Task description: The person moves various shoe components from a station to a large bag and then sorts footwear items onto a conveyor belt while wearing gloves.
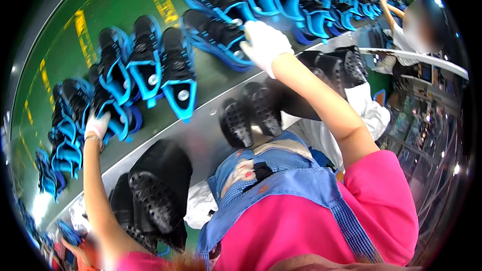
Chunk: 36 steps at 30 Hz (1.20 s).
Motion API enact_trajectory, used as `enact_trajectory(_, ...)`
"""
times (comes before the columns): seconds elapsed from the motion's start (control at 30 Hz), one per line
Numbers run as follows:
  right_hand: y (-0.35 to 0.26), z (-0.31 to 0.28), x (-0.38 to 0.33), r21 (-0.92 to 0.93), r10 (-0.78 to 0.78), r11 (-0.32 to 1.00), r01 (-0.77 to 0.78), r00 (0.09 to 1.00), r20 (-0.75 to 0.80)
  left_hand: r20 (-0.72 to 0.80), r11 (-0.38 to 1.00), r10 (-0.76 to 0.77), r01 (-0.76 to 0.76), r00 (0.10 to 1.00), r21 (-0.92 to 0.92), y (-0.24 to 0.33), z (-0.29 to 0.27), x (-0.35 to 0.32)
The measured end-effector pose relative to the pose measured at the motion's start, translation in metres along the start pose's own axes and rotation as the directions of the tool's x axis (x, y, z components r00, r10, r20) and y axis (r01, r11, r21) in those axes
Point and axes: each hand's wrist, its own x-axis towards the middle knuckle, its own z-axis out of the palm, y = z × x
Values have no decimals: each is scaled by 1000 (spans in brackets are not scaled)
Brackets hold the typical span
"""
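Both my hands wear white gloves. My left hand (98,125) is at the heel opening of a black-and-blue sneaker (118,120) in the left group, its fingers closed on the collar and partly hidden. Farther right, my right hand (266,45) reaches the heel end of another black-and-blue sneaker (213,32). Its thumb and fingers are apart, with nothing seen held between them. Between my hands, a sneaker (178,70) stands with its heel toward me and a round pale disc inside.
Sneakers line a green surface (113,0) with yellow markings. Along my side runs a metal edge (201,115). Black rounded pieces with dotted undersides (155,200) (251,115) lie near me. Another person (401,40) is at the far right, and part of another (85,253) shows lower left.
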Motion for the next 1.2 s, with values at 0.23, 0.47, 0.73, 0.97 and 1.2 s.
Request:
enact_trajectory(0.23,25,34,48,-276,-149,946,168,985,88,-37,987,137,-133,990,95,-12,2,3)
enact_trajectory(0.47,45,34,77,-420,-176,881,217,975,134,-38,989,-79,83,996,121,20,14,-6)
enact_trajectory(0.73,97,20,127,-560,-121,816,143,990,76,-10,994,-67,67,998,86,146,66,-24)
enact_trajectory(0.97,106,-7,97,-407,-243,897,175,962,-121,17,994,72,-73,997,82,157,76,-2)
enact_trajectory(1.2,30,-12,-84,10,-402,914,405,903,152,-152,933,278,-230,948,277,146,-17,-83)
